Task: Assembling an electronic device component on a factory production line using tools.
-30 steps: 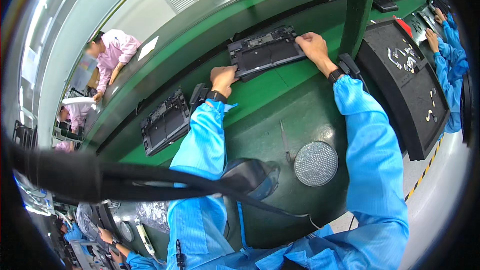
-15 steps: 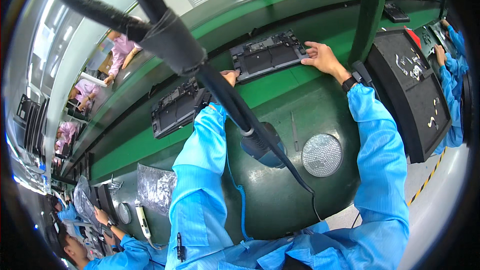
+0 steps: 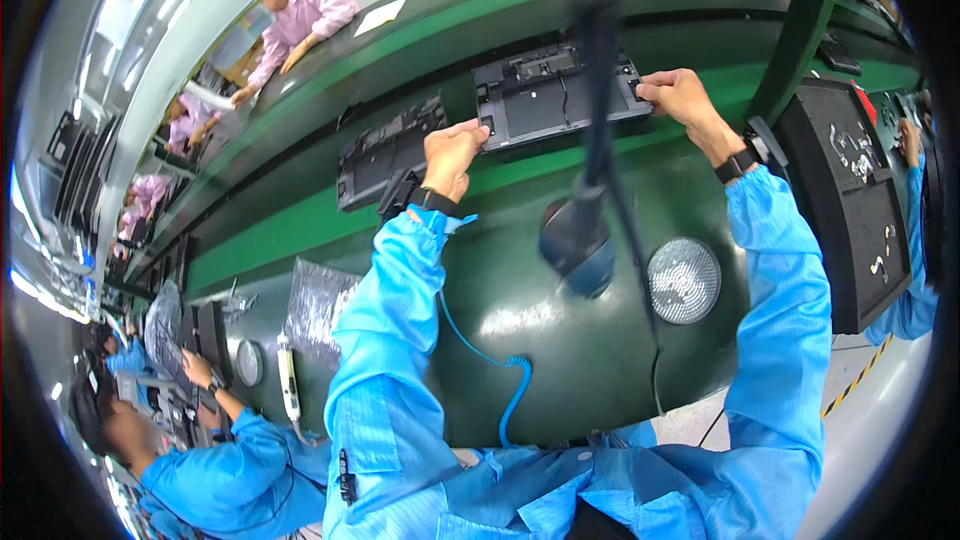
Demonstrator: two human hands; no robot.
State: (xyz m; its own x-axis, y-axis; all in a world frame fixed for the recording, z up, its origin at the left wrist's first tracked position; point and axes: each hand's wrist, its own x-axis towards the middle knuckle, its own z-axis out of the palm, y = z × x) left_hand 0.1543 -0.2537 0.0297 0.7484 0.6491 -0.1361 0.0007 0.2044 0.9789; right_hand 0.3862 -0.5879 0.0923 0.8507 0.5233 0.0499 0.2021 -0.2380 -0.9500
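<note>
On the glossy dark-green worktop (image 3: 500, 380), right of centre, sits a round, silvery, dimpled disc (image 3: 685, 280). Farther off, upper centre, my left hand (image 3: 455, 158) pinches the lower-left corner of a flat, rectangular, dark-grey electronics chassis (image 3: 530, 112); my right hand (image 3: 692, 105) pinches its right edge. Its tiny white marks are unreadable.

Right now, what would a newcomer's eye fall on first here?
Probably the bright blue sleeves, rising from the lower edge against the green bench. They lead to an opened laptop base near the top centre, with the left hand and right hand at its two ends. A blurred, thick black cord also stands out, hanging from the top edge across the laptop base's right part.
</note>
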